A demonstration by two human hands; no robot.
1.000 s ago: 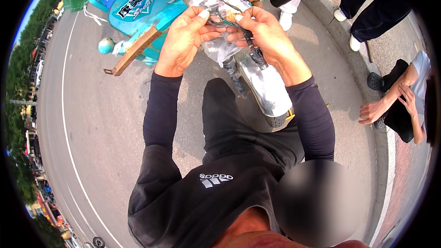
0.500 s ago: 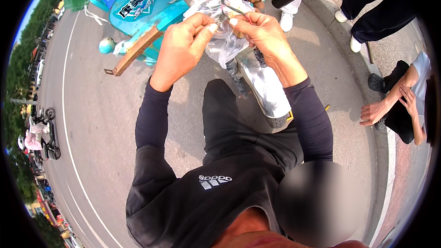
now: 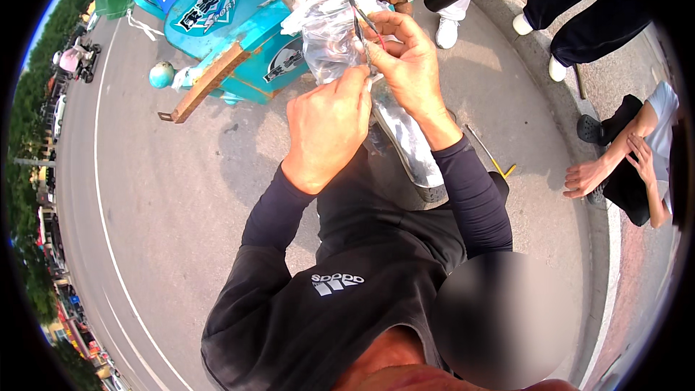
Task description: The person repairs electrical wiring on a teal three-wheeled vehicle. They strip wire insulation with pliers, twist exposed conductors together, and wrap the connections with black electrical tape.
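Bright daylight floods the scene, casting a soft dark shadow on the pavement (image 3: 239, 152) below the person, with glare on the clear plastic bag (image 3: 329, 36), strong fisheye bending and black corners at the rim, and one blurred round patch low right.

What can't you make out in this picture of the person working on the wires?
- Head view: wire ends, too thin to follow; the left hand covers them.
- Clear plastic bag: contents blurred by crinkled film.
- Teal vehicle: cut off by the top edge.
- Crouching person: cut off at the right rim.
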